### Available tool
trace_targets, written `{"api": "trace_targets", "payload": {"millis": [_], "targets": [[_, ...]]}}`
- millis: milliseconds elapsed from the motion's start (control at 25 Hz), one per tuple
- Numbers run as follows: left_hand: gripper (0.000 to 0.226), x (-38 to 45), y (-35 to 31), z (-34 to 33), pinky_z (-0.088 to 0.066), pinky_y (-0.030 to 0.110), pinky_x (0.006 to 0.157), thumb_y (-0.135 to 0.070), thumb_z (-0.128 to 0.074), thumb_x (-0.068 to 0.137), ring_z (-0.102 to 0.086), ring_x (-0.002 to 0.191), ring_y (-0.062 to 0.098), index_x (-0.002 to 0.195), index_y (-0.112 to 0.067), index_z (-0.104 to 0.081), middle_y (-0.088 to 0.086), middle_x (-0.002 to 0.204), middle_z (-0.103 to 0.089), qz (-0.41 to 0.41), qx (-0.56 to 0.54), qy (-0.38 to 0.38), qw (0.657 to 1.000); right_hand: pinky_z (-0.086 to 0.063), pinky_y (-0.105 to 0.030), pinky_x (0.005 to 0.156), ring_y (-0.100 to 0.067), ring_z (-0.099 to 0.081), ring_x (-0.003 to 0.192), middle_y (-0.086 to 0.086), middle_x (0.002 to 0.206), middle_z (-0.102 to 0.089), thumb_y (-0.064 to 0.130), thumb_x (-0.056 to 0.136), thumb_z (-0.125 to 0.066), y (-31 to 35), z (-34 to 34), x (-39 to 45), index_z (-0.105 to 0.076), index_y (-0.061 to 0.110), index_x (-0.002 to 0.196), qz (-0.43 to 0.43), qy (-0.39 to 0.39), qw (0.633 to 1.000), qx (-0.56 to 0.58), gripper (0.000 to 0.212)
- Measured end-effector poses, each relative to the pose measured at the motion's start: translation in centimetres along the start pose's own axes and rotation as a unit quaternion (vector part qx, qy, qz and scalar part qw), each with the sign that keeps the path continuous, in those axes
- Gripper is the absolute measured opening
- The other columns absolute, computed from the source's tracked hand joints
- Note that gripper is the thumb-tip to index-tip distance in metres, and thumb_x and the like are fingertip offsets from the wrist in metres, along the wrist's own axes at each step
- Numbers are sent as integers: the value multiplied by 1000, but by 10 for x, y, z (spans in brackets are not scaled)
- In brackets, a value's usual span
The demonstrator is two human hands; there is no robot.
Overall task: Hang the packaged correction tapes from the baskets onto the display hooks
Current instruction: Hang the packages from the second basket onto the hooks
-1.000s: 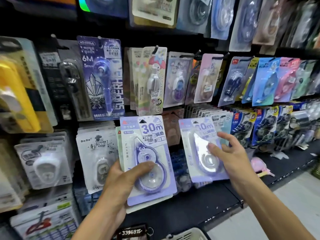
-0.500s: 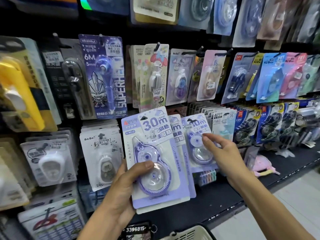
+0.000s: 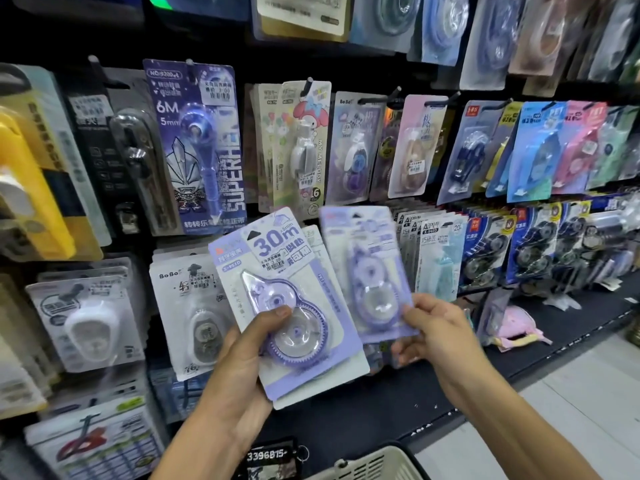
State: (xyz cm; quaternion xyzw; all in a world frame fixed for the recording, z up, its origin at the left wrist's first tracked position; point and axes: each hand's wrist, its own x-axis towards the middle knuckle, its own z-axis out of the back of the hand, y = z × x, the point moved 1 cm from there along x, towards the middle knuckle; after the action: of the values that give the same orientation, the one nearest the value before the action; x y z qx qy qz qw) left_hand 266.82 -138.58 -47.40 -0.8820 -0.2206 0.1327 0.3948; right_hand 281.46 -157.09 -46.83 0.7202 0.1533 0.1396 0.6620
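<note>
My left hand (image 3: 242, 368) grips a small stack of purple "30m" correction tape packages (image 3: 294, 282) from below, thumb across the front blister. My right hand (image 3: 440, 330) pinches the lower right corner of one more purple package (image 3: 367, 271). That package stands upright just right of the stack and is blurred. Both are held in front of the display wall, below a row of hooks (image 3: 308, 84) full of hanging packages. The rim of a pale basket (image 3: 367, 465) shows at the bottom edge.
Carded correction tapes crowd the wall on every side, among them a blue "6M" card (image 3: 197, 143) and white BoBo cards (image 3: 194, 313). A dark shelf ledge (image 3: 381, 410) runs below, with a pink item (image 3: 519, 327) on it. A numbered tag (image 3: 266, 455) hangs near the basket.
My right hand went from touching a package back at the display to holding one nearer me, beside the stack. The left hand's stack has tilted slightly to the right.
</note>
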Motion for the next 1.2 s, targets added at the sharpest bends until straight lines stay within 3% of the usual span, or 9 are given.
{"api": "trace_targets", "payload": {"millis": [80,200,440,560,640,760,920,1040,1200], "targets": [[72,0,-1,0,-61,54,88,-12,-89,55,-76,94,26,124,-14,-68,10,110,-77,-5,0,-12,1000,-40,-24,33,-13,-49,37,-2,54,-62,5,100,-53,2,22,4,-69,3,93,20,-91,996,-12,18],[71,1,-3,-3,-56,53,99,-22,-82,57,-74,95,26,126,-11,-68,10,108,-78,-7,4,-27,1000,-26,-19,34,-14,-36,40,-1,52,-54,8,98,-56,3,40,2,-77,13,88,35,-113,992,-41,24],[80,0,2,-7,-63,35,78,-24,-82,57,-76,92,23,132,-2,-64,11,109,-78,-18,44,-33,998,-20,-16,36,-8,-22,33,6,41,-42,6,97,-59,-4,44,-3,-73,7,89,-27,-86,995,-39,17],[82,0,3,-4,-63,33,74,-15,-90,53,-76,90,22,131,-2,-65,10,106,-78,-20,48,-31,998,-27,-19,33,-9,-30,32,3,42,-44,5,96,-60,2,45,-4,-66,0,102,-52,-100,994,2,10],[73,1,4,-4,-63,32,72,-11,-89,57,-77,88,21,127,-3,-68,10,105,-79,-30,51,-23,998,-45,-26,39,-18,-57,42,-6,62,-68,5,95,-62,4,40,-8,-61,10,112,-81,-89,992,47,18],[55,2,11,-10,-65,31,72,-20,-81,62,-78,86,18,116,-13,-73,8,104,-80,-39,45,-19,998,-58,-39,58,-29,-76,78,-9,107,-76,18,89,-72,0,22,-18,-59,20,123,-97,-7,994,56,36],[38,2,16,-14,-64,32,64,-19,-77,70,-78,84,21,108,-13,-77,12,104,-80,-9,31,-3,999,-51,-29,43,-22,-68,57,-16,82,-74,27,92,-68,-5,-15,-35,-72,7,106,-51,208,977,14,25],[44,1,14,-15,-64,36,63,-19,-76,73,-78,84,23,117,-12,-73,12,108,-79,4,14,-15,1000,-38,-22,35,-18,-58,44,-13,63,-66,20,98,-59,-10,-14,-31,-69,5,92,-16,148,989,-20,19],[49,3,9,-13,-63,40,83,-23,-77,70,-78,94,20,118,-16,-72,7,112,-79,-51,49,-67,995,-32,-19,34,-10,-50,40,-2,56,-63,16,104,-53,-13,0,-18,-69,10,87,41,-5,998,-53,24]]}}
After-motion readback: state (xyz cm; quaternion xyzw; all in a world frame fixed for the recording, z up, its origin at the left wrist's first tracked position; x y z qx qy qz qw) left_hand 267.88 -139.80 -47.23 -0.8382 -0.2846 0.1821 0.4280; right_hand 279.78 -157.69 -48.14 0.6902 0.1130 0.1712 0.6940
